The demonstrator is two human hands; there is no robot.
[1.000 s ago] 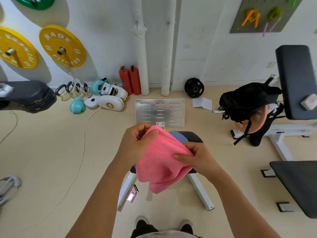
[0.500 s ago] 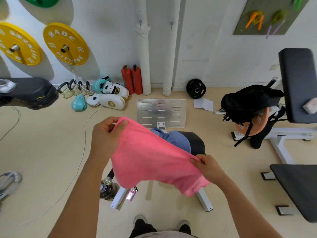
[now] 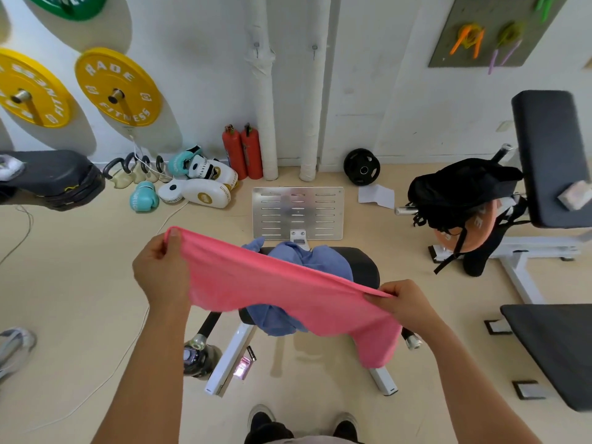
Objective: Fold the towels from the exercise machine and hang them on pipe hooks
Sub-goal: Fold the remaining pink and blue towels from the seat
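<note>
A pink towel is stretched out between my two hands above the exercise machine. My left hand pinches its far left corner, raised higher. My right hand grips the opposite corner, lower and to the right, and the towel's end hangs down below it. Under the towel a crumpled blue towel lies on the machine's black seat pad, partly hidden. Two white wrapped pipes run up the far wall, each with a small hook high up.
The machine's silver footplate lies ahead. Red extinguishers, boxing gloves and kettlebells sit by the wall on the left. A black backpack and benches stand on the right. A cable runs along the floor at left.
My hands have drawn apart, left hand going left and up, right hand to the right. The bunched pink towel has opened into a wide sheet, uncovering more of the blue towel.
</note>
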